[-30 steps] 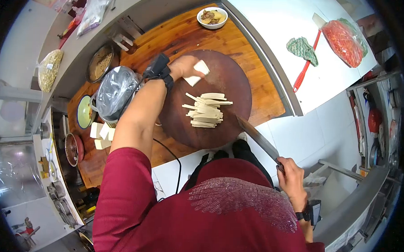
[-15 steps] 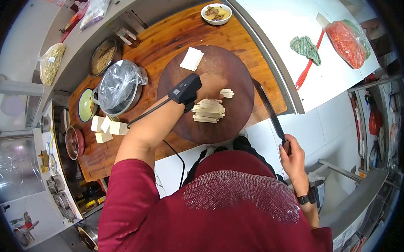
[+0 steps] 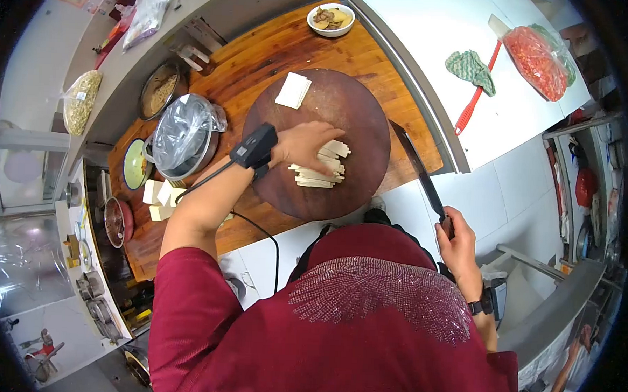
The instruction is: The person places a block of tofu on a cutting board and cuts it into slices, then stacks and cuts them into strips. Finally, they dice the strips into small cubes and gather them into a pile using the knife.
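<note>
My left hand (image 3: 304, 146) is over the round chopping board (image 3: 279, 191), thumb and fingers spread around the near side of a pile of pale tofu strips (image 3: 317, 178). It touches the upper strips; whether it grips any is unclear. Flat tofu slices (image 3: 293, 91) lie stacked at the board's far left. My right hand (image 3: 459, 243) is closed round the handle of a kitchen knife (image 3: 425, 178). The blade is seen nearly edge-on, its far end beside the board's right rim.
White tofu blocks (image 3: 161, 198) sit at the left, near a bag-covered pot (image 3: 183, 138) and a green bowl (image 3: 134, 164). A white bowl of food (image 3: 331, 19) stands at the back. On the right counter are a green cloth (image 3: 470, 71) and a bag of red food (image 3: 535, 60).
My left hand has drawn back leftward and its fingers now show spread. The small group of strips has shifted left against the main pile. My right hand and the knife barely moved.
</note>
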The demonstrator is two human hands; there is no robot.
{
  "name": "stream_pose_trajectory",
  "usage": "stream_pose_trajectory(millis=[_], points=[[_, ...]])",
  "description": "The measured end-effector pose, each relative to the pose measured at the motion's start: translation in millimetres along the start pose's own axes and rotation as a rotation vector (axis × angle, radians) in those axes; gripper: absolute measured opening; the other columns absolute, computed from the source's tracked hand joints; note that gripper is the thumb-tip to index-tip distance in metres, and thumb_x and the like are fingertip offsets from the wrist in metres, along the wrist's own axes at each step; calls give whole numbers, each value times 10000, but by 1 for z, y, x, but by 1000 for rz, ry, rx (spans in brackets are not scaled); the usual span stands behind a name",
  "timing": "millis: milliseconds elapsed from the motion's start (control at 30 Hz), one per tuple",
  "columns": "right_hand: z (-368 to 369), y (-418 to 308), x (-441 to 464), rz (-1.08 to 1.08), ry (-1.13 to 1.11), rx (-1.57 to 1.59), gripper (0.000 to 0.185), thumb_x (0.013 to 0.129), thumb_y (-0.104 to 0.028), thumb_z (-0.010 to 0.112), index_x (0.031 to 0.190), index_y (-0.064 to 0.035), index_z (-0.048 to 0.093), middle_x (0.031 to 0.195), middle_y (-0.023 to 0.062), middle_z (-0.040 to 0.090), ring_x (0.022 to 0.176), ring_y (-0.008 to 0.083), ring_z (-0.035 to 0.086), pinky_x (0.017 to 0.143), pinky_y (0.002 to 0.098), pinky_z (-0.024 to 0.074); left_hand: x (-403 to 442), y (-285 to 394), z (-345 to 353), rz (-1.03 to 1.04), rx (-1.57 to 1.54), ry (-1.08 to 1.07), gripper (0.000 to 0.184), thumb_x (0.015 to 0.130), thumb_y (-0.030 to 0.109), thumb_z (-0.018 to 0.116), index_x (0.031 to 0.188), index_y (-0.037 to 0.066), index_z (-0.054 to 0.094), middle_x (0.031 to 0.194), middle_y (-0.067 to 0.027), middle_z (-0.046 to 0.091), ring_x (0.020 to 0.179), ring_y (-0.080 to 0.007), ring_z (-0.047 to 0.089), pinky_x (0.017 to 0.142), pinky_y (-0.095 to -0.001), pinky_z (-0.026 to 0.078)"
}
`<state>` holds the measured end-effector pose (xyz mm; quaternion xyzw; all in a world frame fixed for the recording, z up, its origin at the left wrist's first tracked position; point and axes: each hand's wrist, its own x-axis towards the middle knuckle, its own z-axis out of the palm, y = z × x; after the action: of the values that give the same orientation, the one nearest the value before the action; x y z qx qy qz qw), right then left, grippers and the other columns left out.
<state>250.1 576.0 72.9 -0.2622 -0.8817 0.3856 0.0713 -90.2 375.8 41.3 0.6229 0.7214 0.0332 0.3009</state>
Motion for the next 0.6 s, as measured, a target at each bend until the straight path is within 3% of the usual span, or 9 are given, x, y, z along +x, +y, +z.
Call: stream_pose_trajectory(millis=[67,100,233,400,600], points=[[-1,2,2,-6,-11,2,301,786,-28,638,1076,-38,558,707,130,568,613,252,583,594,325,474,-16,2,15,177,80,181,977,635,516,732,1357,-5,330,1313,-238,396,1229,-372,382,990,-453,343],[-1,2,4,-14,-21,2,303,786,-27,638,1077,-38,557,698,128,563,606,249,578,586,325,471,-24,8,15,147,109,108,1090,580,516,769,1405,28,251,1366,-242,328,1265,-381,336,1015,-484,306],[0,1,16,-75,-37,8,308,785,-24,637,1082,-36,554,684,125,552,598,248,570,580,327,466,-31,15,34,67,252,182,1008,594,444,782,1381,44,297,1337,-220,360,1240,-378,364,998,-480,326],[4,-5,36,-139,-106,28,318,784,-22,637,1090,-35,551,725,134,565,623,260,575,606,331,475,-26,18,55,-38,78,452,861,624,349,772,1319,42,367,1270,-198,404,1192,-380,393,977,-472,346],[12,-13,72,-242,-221,14,335,791,-51,640,1110,-35,543,832,174,604,724,323,614,651,361,492,-39,43,67,-216,117,493,841,640,336,769,1317,31,376,1295,-194,387,1186,-382,395,976,-464,351]])
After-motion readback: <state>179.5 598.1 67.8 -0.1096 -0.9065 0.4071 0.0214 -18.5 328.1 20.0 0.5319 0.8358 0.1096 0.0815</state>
